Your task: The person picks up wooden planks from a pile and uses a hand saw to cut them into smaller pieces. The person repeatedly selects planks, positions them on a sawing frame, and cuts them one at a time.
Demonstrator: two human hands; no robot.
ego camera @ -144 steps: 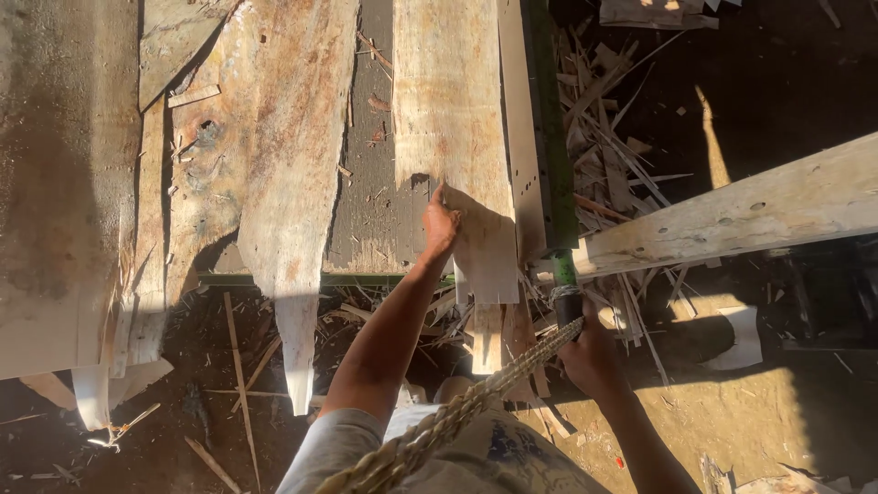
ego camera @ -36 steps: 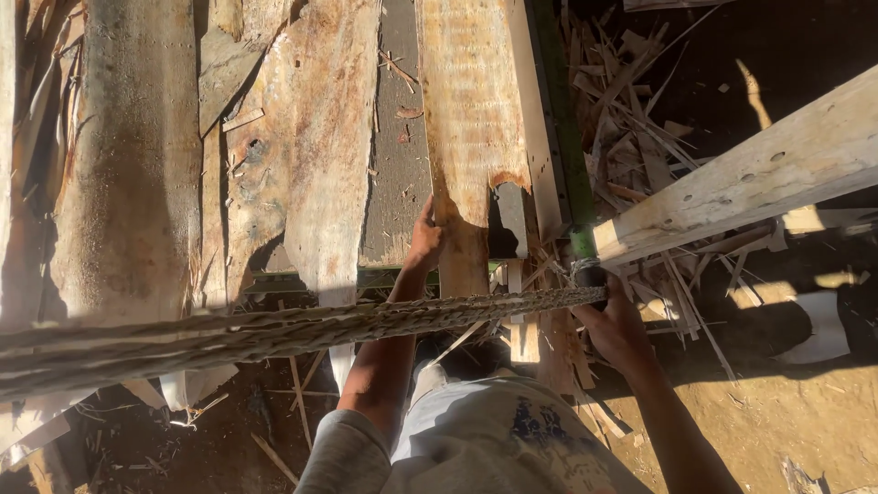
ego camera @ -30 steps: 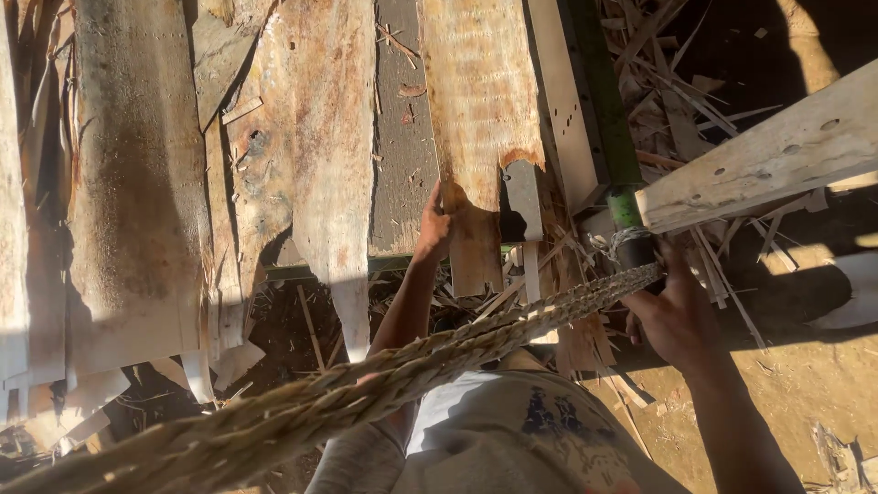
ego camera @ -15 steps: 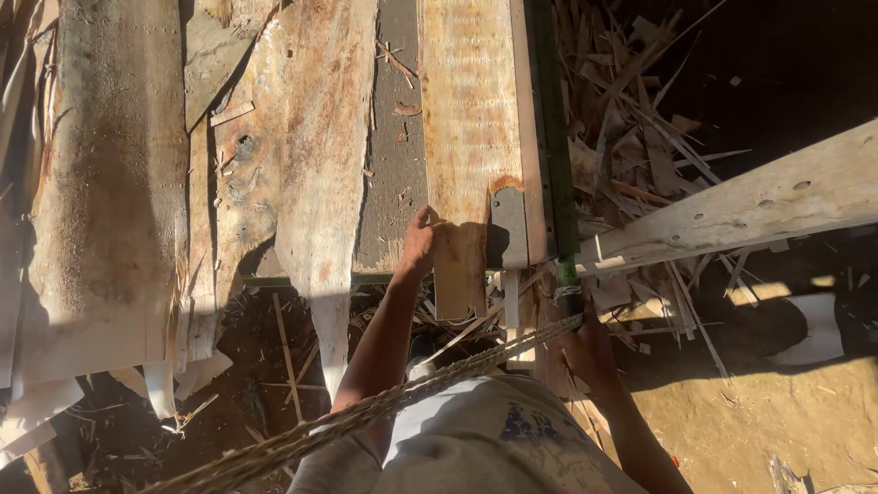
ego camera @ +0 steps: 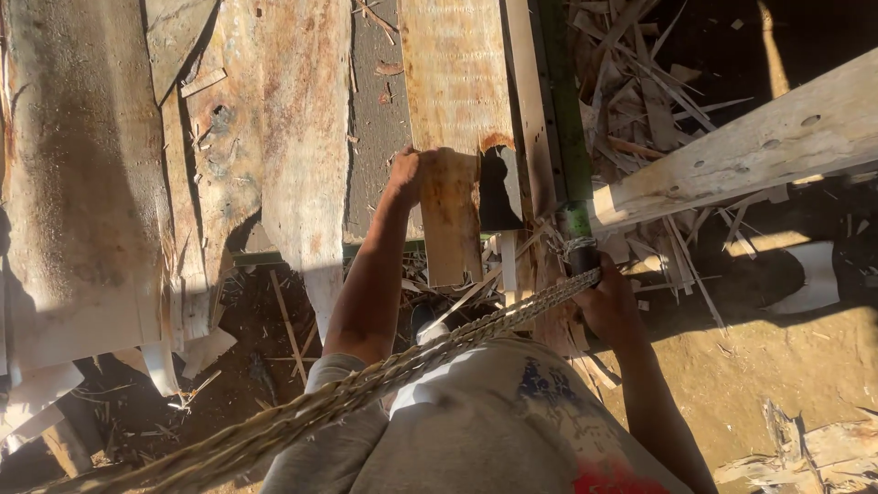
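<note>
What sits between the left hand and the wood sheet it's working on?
Nothing visible: the left hand already rests on the edge of the thin wood sheet. The braided rope crosses lower, near the torso.

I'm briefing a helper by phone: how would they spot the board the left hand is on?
Start from the row of weathered planks lying side by side above a green rail. The left hand grips the orange-brown board next to the green bar. Only it is sunlit with a dark notch at its near end.
</note>
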